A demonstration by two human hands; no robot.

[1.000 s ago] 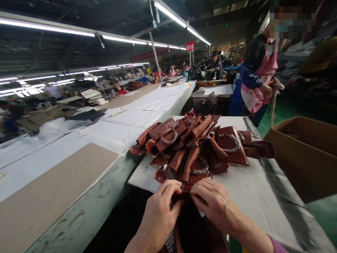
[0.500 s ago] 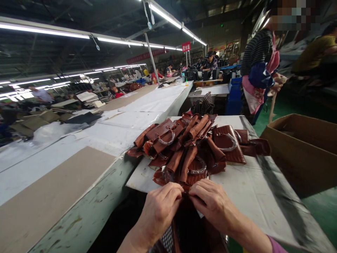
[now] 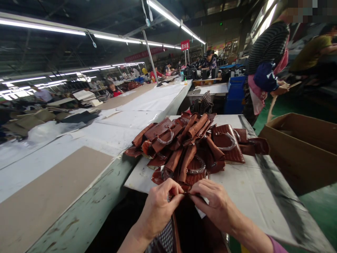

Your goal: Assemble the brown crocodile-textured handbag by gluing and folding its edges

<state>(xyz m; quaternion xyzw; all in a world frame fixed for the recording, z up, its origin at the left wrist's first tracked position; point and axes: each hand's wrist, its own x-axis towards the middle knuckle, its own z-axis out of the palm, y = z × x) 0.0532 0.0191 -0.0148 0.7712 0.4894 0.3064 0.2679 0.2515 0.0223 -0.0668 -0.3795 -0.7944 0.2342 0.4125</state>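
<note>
My left hand [image 3: 159,205] and my right hand [image 3: 217,202] face each other near the front edge of the work surface, a small gap between their fingertips. Thumb and fingers of each are pinched on the upper edge of a brown handbag [image 3: 212,233], whose dark inside gapes below. Most of it is hidden by my hands and by shadow. Just beyond my fingers lies a pile of reddish-brown crocodile-patterned handbags [image 3: 168,135], some with plastic-wrapped handles. Black-and-white checked cloth [image 3: 166,237] shows below my left wrist.
The pile rests on a white-covered bench [image 3: 252,182]. A long table [image 3: 142,100] with a grey-brown sheet [image 3: 60,175] runs along the left. An open cardboard box [image 3: 297,154] stands on the right, near a standing person [image 3: 265,59]. Blue crates [image 3: 235,95] are stacked behind.
My left fingers have shifted their pinch, opening a loop between thumb and forefinger. My right hand stays nearly in place. The standing person's hands have moved, and the view has shifted slightly.
</note>
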